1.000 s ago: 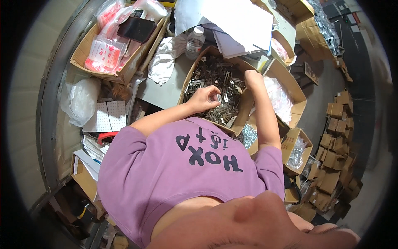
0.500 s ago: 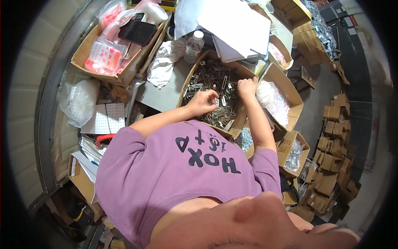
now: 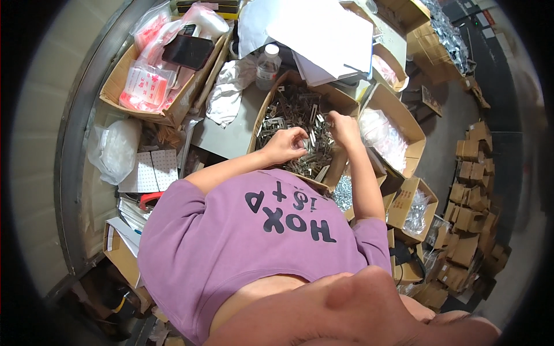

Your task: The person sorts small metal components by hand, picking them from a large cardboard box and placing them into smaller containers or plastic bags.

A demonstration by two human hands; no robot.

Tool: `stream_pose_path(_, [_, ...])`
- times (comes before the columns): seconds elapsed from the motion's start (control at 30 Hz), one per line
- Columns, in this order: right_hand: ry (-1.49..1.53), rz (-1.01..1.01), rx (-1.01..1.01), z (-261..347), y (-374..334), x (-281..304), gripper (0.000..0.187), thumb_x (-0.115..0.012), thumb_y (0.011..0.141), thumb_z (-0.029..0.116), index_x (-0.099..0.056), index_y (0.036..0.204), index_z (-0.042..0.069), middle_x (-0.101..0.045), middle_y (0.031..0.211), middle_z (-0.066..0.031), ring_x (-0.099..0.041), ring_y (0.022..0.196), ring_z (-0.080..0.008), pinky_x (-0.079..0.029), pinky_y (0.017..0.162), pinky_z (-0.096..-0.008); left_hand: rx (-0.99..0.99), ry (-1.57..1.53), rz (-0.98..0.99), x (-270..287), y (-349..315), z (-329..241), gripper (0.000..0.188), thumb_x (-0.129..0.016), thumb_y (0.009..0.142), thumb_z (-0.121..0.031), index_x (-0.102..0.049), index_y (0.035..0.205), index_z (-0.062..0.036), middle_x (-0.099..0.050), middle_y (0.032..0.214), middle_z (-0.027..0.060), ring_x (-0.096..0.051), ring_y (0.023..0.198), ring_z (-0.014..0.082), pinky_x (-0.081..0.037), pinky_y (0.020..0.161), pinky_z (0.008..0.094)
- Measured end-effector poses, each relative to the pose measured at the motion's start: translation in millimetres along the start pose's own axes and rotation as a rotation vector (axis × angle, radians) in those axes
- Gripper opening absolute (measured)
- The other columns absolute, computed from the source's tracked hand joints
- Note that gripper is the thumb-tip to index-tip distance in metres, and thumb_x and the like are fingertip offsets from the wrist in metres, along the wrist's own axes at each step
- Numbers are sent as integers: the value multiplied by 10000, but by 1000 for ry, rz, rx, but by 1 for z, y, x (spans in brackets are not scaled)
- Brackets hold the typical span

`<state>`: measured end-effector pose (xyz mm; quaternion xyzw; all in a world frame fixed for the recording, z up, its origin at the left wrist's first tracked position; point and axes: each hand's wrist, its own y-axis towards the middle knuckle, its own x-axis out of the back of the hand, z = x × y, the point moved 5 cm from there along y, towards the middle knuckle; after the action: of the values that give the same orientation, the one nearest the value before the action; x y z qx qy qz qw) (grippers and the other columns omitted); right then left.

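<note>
Both curled narrow: left hand [image 3: 287,145] over box [image 3: 341,99], right hand [image 3: 344,130] at its right side; cannot tell whether gripping parts [image 3: 281,119].

At the left of the frame stands a pale beige wall of ribbed panels [image 3: 37,155], and along it runs a dark grey metal beam [image 3: 62,144], which looks curved through the lens. In the upper centre there is a smooth light-grey tabletop [image 3: 228,137], of which only some part is visible. Strong white light falls there, so the large white paper sheets [image 3: 329,37] look almost without detail. At the right, a plain grey floor [image 3: 441,153] carries a heap of brown cardboard boxes [image 3: 466,248]. Beyond it rises a dark, flat surface [image 3: 505,109], whose kind I cannot tell.
</note>
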<state>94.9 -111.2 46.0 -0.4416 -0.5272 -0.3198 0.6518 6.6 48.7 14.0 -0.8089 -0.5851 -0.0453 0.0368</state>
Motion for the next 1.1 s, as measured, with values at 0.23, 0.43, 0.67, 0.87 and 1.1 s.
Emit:
stream_pose_path(0.23, [870, -185, 288, 45, -84, 44, 181, -653, 704, -12, -666, 870, 60, -610, 815, -99, -604, 756, -257, -486, 684, -325, 130, -461, 272, -32, 14, -7, 380, -722, 678, -24, -543, 1013, -15, -593, 888, 23, -561, 819, 99, -479, 733, 254])
stream_pose_path(0.43, [765, -381, 285, 51, -118, 34, 179, -619, 738, 2, -662, 905, 51, -627, 889, -114, -591, 841, -281, -478, 751, -346, 149, -381, 382, -47, 11, -11, 409, -744, 680, -38, -527, 1027, -27, -587, 910, 23, -554, 841, 96, -471, 754, 251])
stream_pose_path(0.67, [1209, -549, -240, -18, -146, 0, 169, -590, 800, 54, -661, 948, 13, -679, 892, -104, -637, 794, -177, -492, 713, -287, 189, -320, 474, -52, 5, -21, 411, -739, 719, -68, -516, 1062, -29, -564, 921, 15, -541, 866, 87, -466, 762, 243])
stream_pose_path(0.87, [496, -295, -591, -100, -151, -113, 244, -573, 764, 71, -660, 992, 54, -639, 976, -173, -601, 910, -349, -475, 831, -400, 8, -127, 509, -47, 4, -35, 516, -716, 726, -21, -462, 1174, -21, -529, 1004, 37, -532, 950, 122, -430, 882, 287])
stream_pose_path(1.1, [299, -217, -529, -87, -141, -130, 160, -586, 736, 60, -656, 880, 69, -616, 945, -164, -604, 872, -338, -493, 780, -425, 123, -438, 491, -43, 5, -38, 510, -736, 713, -34, -462, 1143, -50, -512, 975, 17, -501, 915, 98, -411, 833, 258])
